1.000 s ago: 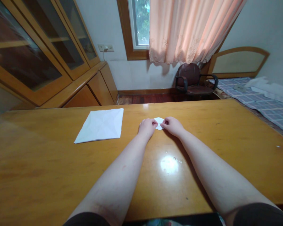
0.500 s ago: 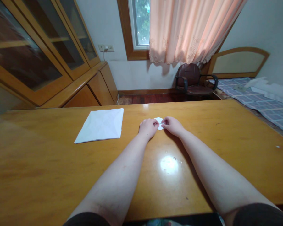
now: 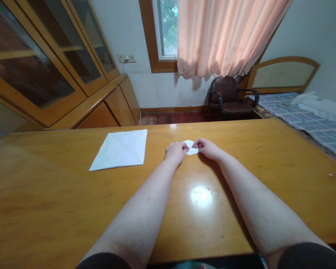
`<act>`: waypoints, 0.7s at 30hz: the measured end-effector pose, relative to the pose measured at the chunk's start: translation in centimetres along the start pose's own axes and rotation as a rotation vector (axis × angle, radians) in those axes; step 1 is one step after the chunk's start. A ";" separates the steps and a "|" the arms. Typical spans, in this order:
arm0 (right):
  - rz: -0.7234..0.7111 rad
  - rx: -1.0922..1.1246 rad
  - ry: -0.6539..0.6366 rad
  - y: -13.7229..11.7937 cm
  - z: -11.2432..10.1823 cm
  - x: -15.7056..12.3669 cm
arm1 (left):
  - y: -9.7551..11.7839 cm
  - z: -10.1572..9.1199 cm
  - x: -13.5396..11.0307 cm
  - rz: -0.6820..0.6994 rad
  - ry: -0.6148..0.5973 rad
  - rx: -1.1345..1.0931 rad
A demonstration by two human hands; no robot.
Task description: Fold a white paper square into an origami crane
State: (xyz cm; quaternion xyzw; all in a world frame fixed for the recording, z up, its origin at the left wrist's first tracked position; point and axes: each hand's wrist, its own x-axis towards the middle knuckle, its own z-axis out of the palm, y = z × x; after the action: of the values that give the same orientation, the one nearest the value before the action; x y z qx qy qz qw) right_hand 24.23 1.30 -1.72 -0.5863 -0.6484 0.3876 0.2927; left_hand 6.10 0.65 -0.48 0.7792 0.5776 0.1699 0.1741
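Observation:
A small folded white paper piece (image 3: 190,146) lies on the wooden table (image 3: 72,198) near its far middle. My left hand (image 3: 176,152) is closed, its fingertips pinching the paper's left edge. My right hand (image 3: 208,148) is closed too, thumb and fingers pinching the paper's right side from above. Both forearms stretch forward across the table towards it. Most of the paper is hidden between the two hands.
A larger creased white sheet (image 3: 120,149) lies flat to the left of my hands. Beyond the table stand a glass-fronted wooden cabinet (image 3: 44,63), a dark armchair (image 3: 229,95) under a pink curtain (image 3: 224,33), and a bed (image 3: 319,119) at right.
My right hand has shifted slightly right and its fingers have moved along the small paper's edge. The left hand and the large sheet stay where they were.

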 end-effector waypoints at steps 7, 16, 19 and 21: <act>0.050 -0.293 0.171 -0.9 1.0 -0.4 | 0.0 0.1 0.1 -0.022 -0.005 0.002; 0.049 -0.258 0.146 -0.2 1.3 -0.1 | 0.1 0.4 0.1 -0.046 0.027 -0.017; 0.050 -0.233 0.141 -0.2 1.3 -0.1 | 0.2 0.5 0.0 -0.053 0.045 -0.003; 0.058 -0.226 0.140 -0.4 1.3 -0.2 | 0.3 0.5 0.0 -0.063 0.040 -0.009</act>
State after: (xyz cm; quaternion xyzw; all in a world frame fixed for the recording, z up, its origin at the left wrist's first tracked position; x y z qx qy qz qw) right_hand 22.97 0.94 -2.07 -0.6596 -0.6487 0.2784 0.2581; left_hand 6.55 0.55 -0.82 0.7563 0.6045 0.1823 0.1712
